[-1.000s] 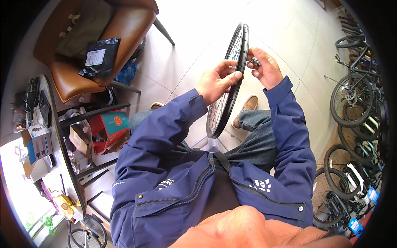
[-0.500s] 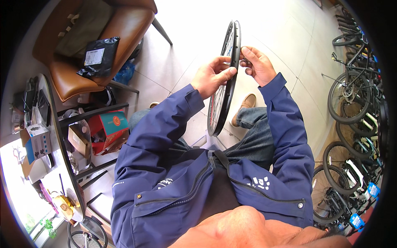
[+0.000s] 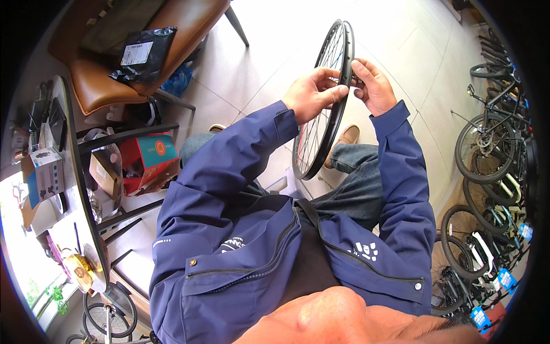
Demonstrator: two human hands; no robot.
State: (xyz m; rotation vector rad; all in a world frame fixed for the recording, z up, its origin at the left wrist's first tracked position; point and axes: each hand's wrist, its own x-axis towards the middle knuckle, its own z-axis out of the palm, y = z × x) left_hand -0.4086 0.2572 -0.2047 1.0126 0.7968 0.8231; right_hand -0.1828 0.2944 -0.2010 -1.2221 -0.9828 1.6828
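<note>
A: Change over the last second?

B: Right hand (image 3: pixel 375 89) has closed in on the rim. A small metallic piece showed between its fingers earlier; now hidden. Spoked bicycle wheel (image 3: pixel 348 49) sits slightly higher in frame. Judgement: the work is now at one spot on the rim, near the left thumb.

A: Fingers?

B: Left hand (image 3: pixel 315 94): thumb and fingers pinched around the rim. Right: narrow, bunched at the rim's right side; whether anything is gripped, cannot tell.

A: Wheel position?

B: Upper centre, seen nearly edge-on; no tyre visible.

A: Containers?

B: Left of frame: red-and-teal carton (image 3: pixel 163 150), open, contents unclear; cardboard box (image 3: pixel 106 172) beside it, contents likewise. Far left: white-and-blue box (image 3: pixel 48 172), interior not seen. Upper left: black plastic mailer (image 3: pixel 150 53) on brown chair (image 3: pixel 94 94), contents hidden.
</note>
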